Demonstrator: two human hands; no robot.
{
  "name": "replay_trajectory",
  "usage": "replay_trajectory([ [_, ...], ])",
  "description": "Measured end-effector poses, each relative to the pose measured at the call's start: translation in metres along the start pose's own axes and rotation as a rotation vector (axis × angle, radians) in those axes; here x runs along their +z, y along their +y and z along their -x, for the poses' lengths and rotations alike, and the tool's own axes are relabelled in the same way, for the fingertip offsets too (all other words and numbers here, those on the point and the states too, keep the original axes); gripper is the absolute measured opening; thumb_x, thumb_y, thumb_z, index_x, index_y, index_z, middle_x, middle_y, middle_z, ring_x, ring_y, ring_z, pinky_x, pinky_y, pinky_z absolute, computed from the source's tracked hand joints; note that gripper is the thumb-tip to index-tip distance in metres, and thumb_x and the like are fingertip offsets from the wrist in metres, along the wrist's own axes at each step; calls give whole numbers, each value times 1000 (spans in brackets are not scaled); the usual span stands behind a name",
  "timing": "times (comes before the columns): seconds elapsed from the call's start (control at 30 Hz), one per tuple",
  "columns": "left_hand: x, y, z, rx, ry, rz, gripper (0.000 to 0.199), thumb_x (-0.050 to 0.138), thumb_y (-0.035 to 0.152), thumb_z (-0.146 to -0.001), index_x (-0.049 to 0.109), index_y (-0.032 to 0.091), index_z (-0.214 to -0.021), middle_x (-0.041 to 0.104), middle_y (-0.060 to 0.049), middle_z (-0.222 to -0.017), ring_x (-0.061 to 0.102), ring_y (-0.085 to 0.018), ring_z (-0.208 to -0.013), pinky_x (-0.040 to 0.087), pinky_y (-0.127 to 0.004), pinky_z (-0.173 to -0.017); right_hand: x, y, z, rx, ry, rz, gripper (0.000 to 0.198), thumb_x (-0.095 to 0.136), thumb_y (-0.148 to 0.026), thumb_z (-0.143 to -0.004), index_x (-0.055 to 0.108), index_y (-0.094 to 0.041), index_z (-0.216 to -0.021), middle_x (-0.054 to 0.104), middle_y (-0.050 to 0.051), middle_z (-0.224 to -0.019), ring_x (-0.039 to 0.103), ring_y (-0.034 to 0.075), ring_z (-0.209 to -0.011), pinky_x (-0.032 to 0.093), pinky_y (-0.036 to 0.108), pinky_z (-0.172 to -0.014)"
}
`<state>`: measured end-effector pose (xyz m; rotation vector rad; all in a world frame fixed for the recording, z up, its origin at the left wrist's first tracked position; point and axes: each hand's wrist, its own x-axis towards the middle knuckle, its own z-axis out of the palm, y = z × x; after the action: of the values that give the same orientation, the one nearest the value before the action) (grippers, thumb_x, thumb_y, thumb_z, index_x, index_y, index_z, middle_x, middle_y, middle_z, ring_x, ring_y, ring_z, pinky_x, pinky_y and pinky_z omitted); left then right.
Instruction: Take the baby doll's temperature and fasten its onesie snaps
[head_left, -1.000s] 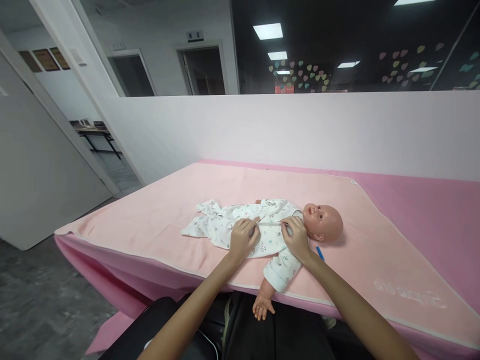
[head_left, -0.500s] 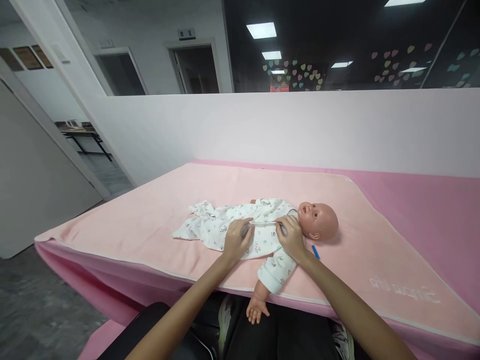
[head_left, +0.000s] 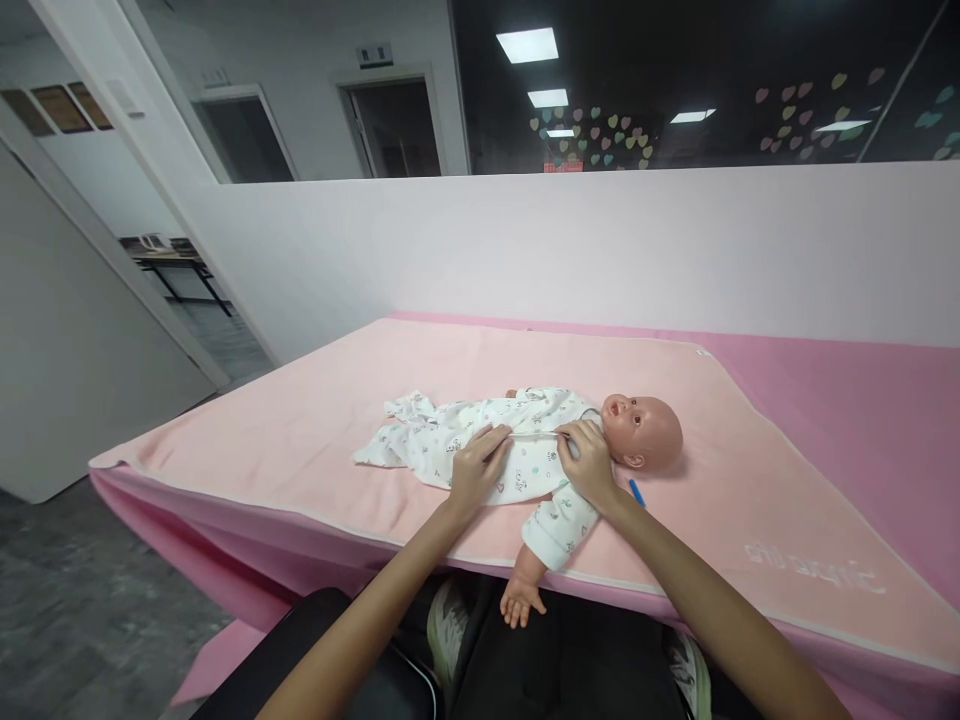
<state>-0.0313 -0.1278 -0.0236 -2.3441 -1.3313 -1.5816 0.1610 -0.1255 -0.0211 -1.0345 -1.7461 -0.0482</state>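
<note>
- Over the near bench edge hangs the doll's bare arm.
- Left hand and right hand pinch the white romper front on the doll.
- Beside the doll's head lies a blue pen.

Blue pen lies on pink blanket.
</note>
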Motion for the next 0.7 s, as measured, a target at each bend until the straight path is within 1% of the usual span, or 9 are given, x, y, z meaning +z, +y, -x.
replay_trajectory([
  [0.2,2,-4,2,14,9,43,21,51,27,-83,64,26,-99,67,3,-101,60,-20,-100,46,-45,-97,0,1,0,-5,-2,13,16,44,-11,-78,58,-20,-80,61,4,-77,52,18,-77,41,31,-70],
  [0.37,2,-3,2,-2,26,45,17,52,29,-83,66,26,-92,69,3,-94,62,-22,-96,51,-46,-90,0,1,-1,-11,7,10,16,44,-12,-79,57,-20,-79,60,3,-76,52,18,-76,41,30,-69],
  [0.57,4,-2,1,31,76,73,15,53,30,-81,67,24,-80,70,3,-82,66,-16,-80,47,-46,-95,1,3,0,-18,5,12,16,44,-12,-79,57,-20,-79,61,3,-76,52,18,-76,41,31,-69],
  [0.7,2,0,-1,69,109,50,14,53,29,-81,65,23,-76,69,3,-76,65,-16,-79,48,-46,-93,1,2,0,-16,5,13,15,44,-12,-79,57,-20,-79,61,3,-77,52,18,-77,41,31,-70],
])
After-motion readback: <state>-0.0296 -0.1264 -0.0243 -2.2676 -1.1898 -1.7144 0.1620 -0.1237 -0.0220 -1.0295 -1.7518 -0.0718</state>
